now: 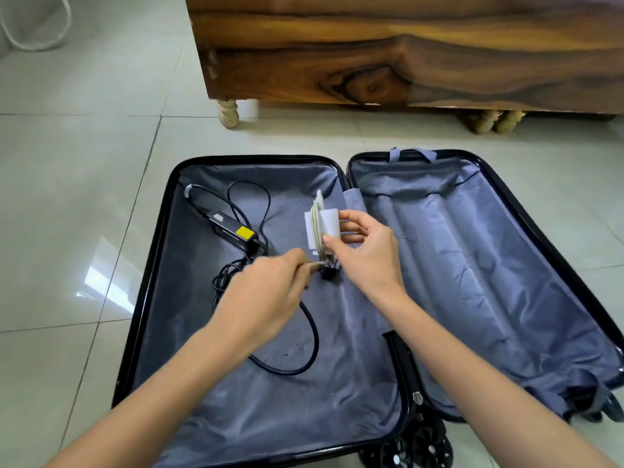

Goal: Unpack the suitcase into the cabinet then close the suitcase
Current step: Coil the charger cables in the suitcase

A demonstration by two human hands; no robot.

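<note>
Suitcase (337, 383) lies wide open on the tiled floor (77, 204), both grey-lined halves facing up, in front of a wooden cabinet (405, 52) on turned legs. Over the left half, the right hand (363, 255) is closed around a small bundle of white and beige folded items (322, 228). The left hand (266, 292) pinches something thin next to a small black clip (329, 270). A black power adapter (233, 231) with its coiled cable (304, 339) rests on the lining of the left half.
</note>
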